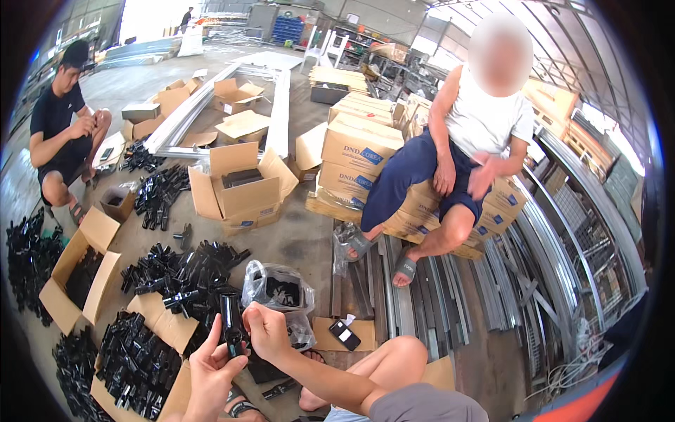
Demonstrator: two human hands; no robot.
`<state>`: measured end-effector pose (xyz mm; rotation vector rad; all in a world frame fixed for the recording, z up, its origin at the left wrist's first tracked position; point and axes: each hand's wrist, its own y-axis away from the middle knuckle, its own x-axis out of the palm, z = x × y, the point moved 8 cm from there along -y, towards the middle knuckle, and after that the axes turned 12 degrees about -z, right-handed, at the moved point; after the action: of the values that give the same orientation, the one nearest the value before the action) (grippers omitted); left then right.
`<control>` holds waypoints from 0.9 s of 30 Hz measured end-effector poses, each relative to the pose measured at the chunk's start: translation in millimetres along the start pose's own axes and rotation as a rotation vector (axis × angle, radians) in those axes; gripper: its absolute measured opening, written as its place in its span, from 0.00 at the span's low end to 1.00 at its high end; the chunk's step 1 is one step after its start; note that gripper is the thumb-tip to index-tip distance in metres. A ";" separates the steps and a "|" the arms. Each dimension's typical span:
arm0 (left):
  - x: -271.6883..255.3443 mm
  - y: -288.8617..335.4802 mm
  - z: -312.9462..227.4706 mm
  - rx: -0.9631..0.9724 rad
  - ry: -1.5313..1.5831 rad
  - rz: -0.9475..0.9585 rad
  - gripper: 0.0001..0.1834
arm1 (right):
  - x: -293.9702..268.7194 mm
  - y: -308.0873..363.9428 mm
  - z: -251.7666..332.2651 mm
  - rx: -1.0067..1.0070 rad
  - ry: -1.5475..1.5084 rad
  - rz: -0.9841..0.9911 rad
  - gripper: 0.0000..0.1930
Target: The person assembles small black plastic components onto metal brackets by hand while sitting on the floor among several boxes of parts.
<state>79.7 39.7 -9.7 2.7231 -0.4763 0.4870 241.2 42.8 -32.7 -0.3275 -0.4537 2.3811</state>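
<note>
My left hand (209,373) grasps a glossy black tube (230,316) upright in front of me, apparently steadying it beside my clenched right hand (268,334); whether that fist pinches anything, I can't tell. The clear bag (306,299) and carton (166,321) sit near, probably for easy reach.

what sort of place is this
Probably a workshop or warehouse: long metal bars lie side by side, cardboard boxes are stacked on a wooden pallet, and black parts lie in heaps.
</note>
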 end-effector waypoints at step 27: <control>11.7 -0.8 -17.8 0.288 -0.935 0.036 0.50 | -15.3 7.6 -49.3 0.533 -0.555 0.381 0.21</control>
<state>85.5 44.0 10.3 3.0827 -0.7050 -0.8266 265.3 38.7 -78.9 0.5464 0.0274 2.8361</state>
